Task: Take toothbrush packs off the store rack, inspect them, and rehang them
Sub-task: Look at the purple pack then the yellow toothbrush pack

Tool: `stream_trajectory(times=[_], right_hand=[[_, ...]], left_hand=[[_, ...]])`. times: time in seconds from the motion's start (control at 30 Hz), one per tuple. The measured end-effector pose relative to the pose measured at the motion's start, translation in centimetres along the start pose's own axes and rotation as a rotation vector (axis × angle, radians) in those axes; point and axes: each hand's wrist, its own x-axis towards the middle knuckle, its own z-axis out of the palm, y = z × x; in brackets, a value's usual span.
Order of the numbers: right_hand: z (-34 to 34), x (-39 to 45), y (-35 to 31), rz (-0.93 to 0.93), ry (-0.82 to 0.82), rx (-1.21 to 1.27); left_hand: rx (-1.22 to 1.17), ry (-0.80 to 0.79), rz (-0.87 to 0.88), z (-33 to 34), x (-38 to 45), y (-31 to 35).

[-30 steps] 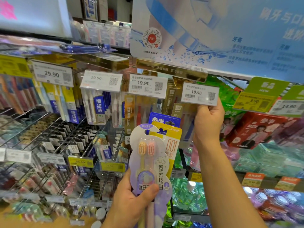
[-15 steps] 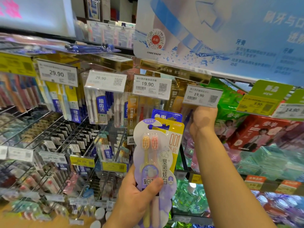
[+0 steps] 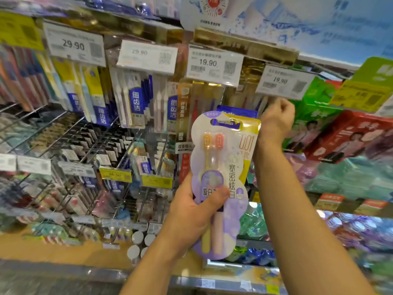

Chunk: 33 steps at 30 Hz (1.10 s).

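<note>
Two toothbrush packs (image 3: 221,167), a purple one in front and a yellow one behind, stand upright in my left grip (image 3: 195,209), thumb pressed across the front, fingers curled behind. Up and to their right, my right grip (image 3: 276,116) is clenched just under the 19.90 price tag (image 3: 284,81); I cannot tell whether it holds anything.

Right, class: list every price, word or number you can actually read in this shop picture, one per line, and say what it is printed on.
"29.90": far-left white price tag
"29.90", faint: second white price tag
"19.90": third white price tag
"19.90": fourth white price tag, above the right hand
"0.01": yellow pack behind the purple toothbrush pack in the left hand
"26.50", blurred: yellow shelf tag
Small print, barcodes, overhead sign text: too blurred.
</note>
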Motion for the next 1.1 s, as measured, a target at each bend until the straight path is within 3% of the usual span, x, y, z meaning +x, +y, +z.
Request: stream_trajectory(times=[0.07, 0.17, 0.37, 0.5, 0.63, 0.77, 0.97, 1.1], right_hand=[[-1.4, -1.8, 0.5, 0.058, 0.002, 0.077], [-5.3, -6.9, 1.2, 0.144, -0.138, 0.179], [-11.1, -16.7, 1.5, 0.151, -0.414, 0.031], [-11.9, -18.6, 1.6, 0.229, -0.337, -0.062], [-12.9, -19.3, 0.4, 0.212, -0.268, -0.027], [-14.7, -20.6, -1.0, 0.204, -0.284, 0.005], [-17.5, -23.8, -3.2, 0.249, -0.335, 0.162], [-19.3, -25.8, -4.6, 0.279, -0.379, 0.200]], left_hand=[[0.005, -0.020, 0.002, -0.2, -0.2, -0.1], [-0.012, -0.060, -0.009, -0.6, -0.5, -0.4], [-0.013, -0.073, -0.063, -0.5, -1.1, -0.9], [-0.019, -0.053, -0.141, -0.1, -1.5, -0.9], [-0.343, -0.141, -0.326, 0.2, -3.0, -0.6], [-0.289, -0.145, -0.251, 0.5, -5.7, -0.6], [0.033, -0.106, -0.032, 2.1, -11.1, 1.5], [0.057, -0.060, 0.013, 2.7, -14.5, 2.1]])
